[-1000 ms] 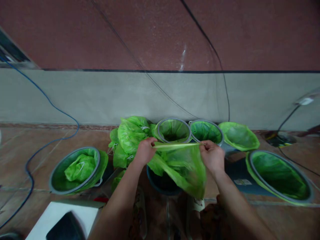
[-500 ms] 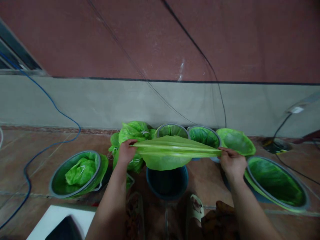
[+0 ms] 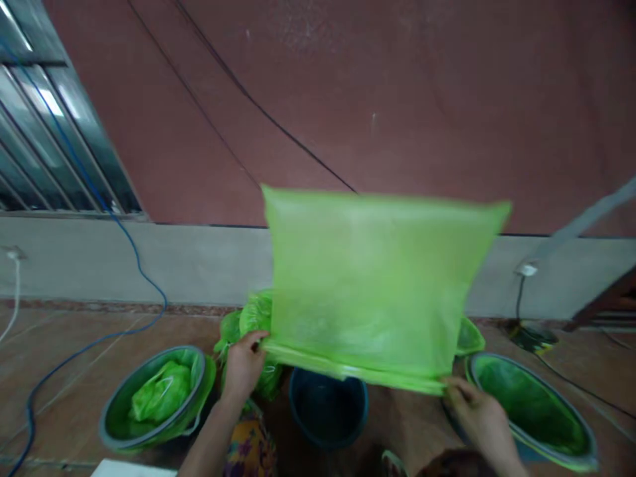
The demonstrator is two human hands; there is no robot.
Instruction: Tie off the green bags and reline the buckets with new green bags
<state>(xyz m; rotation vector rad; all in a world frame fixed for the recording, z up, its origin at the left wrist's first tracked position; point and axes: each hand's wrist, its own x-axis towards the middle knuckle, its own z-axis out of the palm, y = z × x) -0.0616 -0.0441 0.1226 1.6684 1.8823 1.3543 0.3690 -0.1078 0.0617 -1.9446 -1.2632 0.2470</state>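
A green plastic bag [image 3: 368, 278] is spread wide in the air before me, its far edge flung up against the wall. My left hand [image 3: 244, 364] pinches the near left corner, and my right hand [image 3: 474, 414] grips the near right corner. The near edge is bunched into a narrow band between both hands. Below it stands a dark blue bucket [image 3: 328, 407] with its mouth facing up; nothing shows inside it. Tied green bags [image 3: 258, 315] sit behind my left hand, partly hidden by the spread bag.
At left, a lined bucket [image 3: 112, 434] holds a knotted green bag [image 3: 161, 394]. Another lined bucket [image 3: 536, 404] stands at right. A blue hose or cable [image 3: 134, 248] runs down the wall onto the tiled floor [image 3: 74, 371]. A white surface [image 3: 132, 469] shows at the bottom left.
The bag has swung up and opened out from a drooping, folded shape into a broad sheet. Both hands still hold its corners and the view has tilted upward.
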